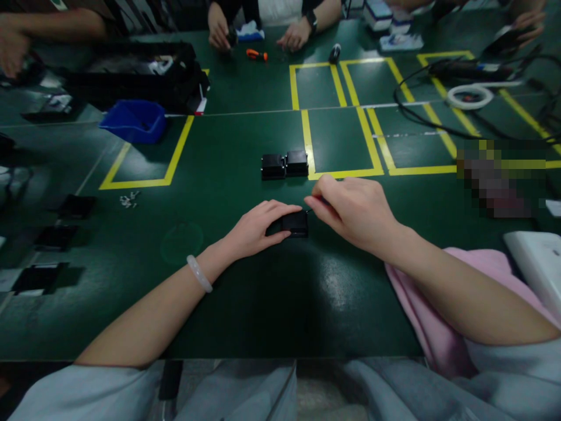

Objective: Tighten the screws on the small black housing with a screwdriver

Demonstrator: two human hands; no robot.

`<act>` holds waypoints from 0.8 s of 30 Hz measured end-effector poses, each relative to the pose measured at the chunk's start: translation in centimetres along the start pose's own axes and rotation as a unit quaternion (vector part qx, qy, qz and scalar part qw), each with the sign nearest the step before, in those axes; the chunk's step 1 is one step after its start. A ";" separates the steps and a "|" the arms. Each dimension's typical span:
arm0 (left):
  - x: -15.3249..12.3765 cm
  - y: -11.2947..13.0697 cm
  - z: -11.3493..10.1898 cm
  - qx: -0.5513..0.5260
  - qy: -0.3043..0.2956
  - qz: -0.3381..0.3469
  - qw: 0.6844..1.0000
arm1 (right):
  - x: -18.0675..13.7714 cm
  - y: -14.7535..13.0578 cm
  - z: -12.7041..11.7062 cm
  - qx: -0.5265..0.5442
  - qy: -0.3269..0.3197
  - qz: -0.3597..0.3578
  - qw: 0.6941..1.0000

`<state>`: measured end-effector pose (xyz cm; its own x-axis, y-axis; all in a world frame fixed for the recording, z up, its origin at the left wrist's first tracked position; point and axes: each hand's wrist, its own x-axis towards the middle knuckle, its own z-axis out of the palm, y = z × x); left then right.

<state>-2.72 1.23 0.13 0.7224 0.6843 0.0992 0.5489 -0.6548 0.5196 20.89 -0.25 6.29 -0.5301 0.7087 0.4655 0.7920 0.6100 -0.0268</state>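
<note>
My left hand (256, 229) lies around a small black box (296, 224) on the green table, thumb at its near side and fingers over its far side. The hand hides the box's left part. At the box's far right corner, my right hand (357, 207) is closed in a pinch. A thin dark tip sticks out from those fingers toward the box; the rest of what they hold is hidden. Just beyond my hands stand two similar black boxes, a left one (272, 167) and a right one (297, 164), side by side.
Small screws (128, 200) lie left, near a blue bin (135, 121). Several black pieces (56, 236) line the left side. A pink cloth (416, 304) and white device (534, 263) are at right. Opposite, a co-worker's hands (295, 35) rest near an orange screwdriver (256, 55). Cables (421, 123) lie far right.
</note>
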 end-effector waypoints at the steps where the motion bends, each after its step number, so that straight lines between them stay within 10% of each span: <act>1: 0.0 0.0 0.0 0.002 0.001 0.000 1.000 | 0.0 0.0 0.0 -0.004 0.000 0.004 1.000; 24: 0.0 0.2 -0.1 -0.001 0.000 -0.006 1.000 | 0.2 0.0 -0.3 -0.006 -0.021 0.048 0.999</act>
<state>-2.66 1.10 0.29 0.7157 0.6923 0.0923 0.5574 -0.6457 0.5219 20.82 -0.19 6.65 -0.4634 0.7782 0.4238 0.8436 0.5339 -0.0580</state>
